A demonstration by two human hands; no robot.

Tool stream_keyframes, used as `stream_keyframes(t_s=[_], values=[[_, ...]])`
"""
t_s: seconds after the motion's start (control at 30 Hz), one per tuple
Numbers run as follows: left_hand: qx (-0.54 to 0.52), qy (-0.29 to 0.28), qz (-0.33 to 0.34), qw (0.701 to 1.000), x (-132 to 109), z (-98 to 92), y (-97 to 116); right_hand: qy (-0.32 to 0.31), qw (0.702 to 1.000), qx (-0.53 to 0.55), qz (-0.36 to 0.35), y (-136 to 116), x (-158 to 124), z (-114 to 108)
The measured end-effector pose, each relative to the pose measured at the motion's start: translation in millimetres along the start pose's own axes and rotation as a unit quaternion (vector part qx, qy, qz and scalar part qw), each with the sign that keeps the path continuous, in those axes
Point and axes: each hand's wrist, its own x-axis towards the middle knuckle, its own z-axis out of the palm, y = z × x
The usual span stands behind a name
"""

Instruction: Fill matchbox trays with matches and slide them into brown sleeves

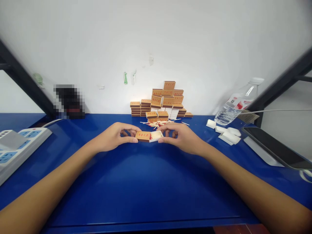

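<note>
A half-open matchbox is held between my two hands just above or on the blue table. My left hand (122,136) pinches the orange-brown sleeve (143,136) at its left end. With thumb and fingers, my right hand (179,137) grips the far end of the white inner tray (156,136), which sticks out to the right with red-tipped matches lying in it. Right behind it spreads a loose pile of matches (159,123). Farther back, many matchboxes (168,101) are stacked in uneven columns against the wall.
On the blue table (141,188), a power strip (24,146) lies at the left. To the right are a tilted clear water bottle (234,102), several white pieces (230,136) and a phone (278,146) leaning on a white block. Dark metal frame posts (24,81) flank both sides.
</note>
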Motion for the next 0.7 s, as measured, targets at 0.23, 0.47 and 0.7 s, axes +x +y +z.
stream_keyframes(t_s=[0.23, 0.47, 0.7], values=[[-0.045, 0.009, -0.012, 0.999, 0.6, 6.1, 3.4, 0.020, 1.000, 0.010, 0.012, -4.5, -1.8, 2.3], [-0.060, 0.097, -0.019, 0.993, 0.3, 22.4, 9.4, 0.090, 0.985, 0.127, 0.072, -4.8, -3.5, 27.4], [-0.080, 0.173, -0.006, 0.982, -1.1, 48.2, 8.5, 0.011, 0.958, 0.277, 0.071, -35.2, -18.6, 58.2]])
